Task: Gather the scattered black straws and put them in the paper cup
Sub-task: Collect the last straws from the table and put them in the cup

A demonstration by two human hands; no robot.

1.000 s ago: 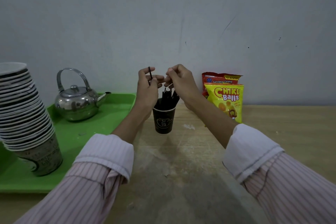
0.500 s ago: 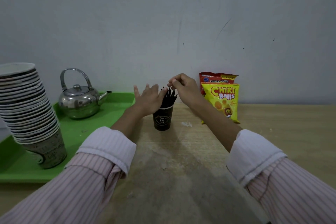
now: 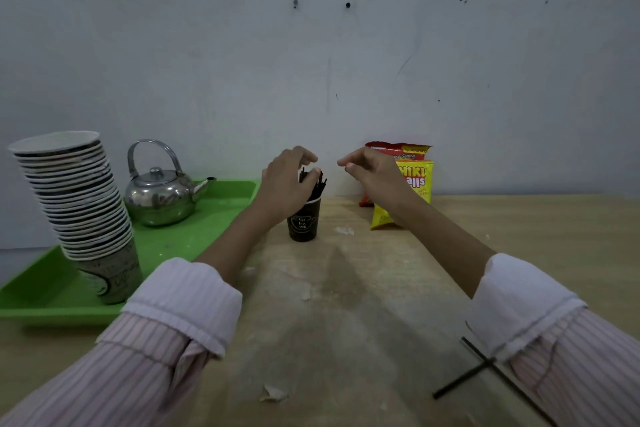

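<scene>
Black paper cup (image 3: 303,220) stands upright on the wooden table (image 3: 346,305), centre of frame, just right of the green tray's far corner. Bundle of black straws (image 3: 317,184) sticks up out of it, leaning slightly right.

Left hand (image 3: 287,180) is at the cup mouth: fingers curled loosely around the straw tops, thumb and forefinger arched over them, palm covering the cup's upper left side. Looks like contact with the straws, but can't tell if it's actually gripping any.

Right hand (image 3: 372,172) is up in the air right of the cup, clear of it, in front of the snack bags. Fingers half curled, thumb and forefinger tips close together and pointing left toward the cup. Nothing visible in it.

Two loose black straws (image 3: 479,366) lie crossed on the table at lower right of frame, partly hidden under the right sleeve (image 3: 519,302), well apart from the cup.

Left side of frame: green tray (image 3: 214,218) holds a steel kettle (image 3: 162,191) with spout pointing right, and a tall, leaning stack of paper cups (image 3: 78,204) nearer the camera. Behind the right hand: yellow Chiki Balls bag (image 3: 420,180), with a red snack bag (image 3: 398,149) behind it, against the grey wall (image 3: 311,62). A few paper scraps on the table surface.
</scene>
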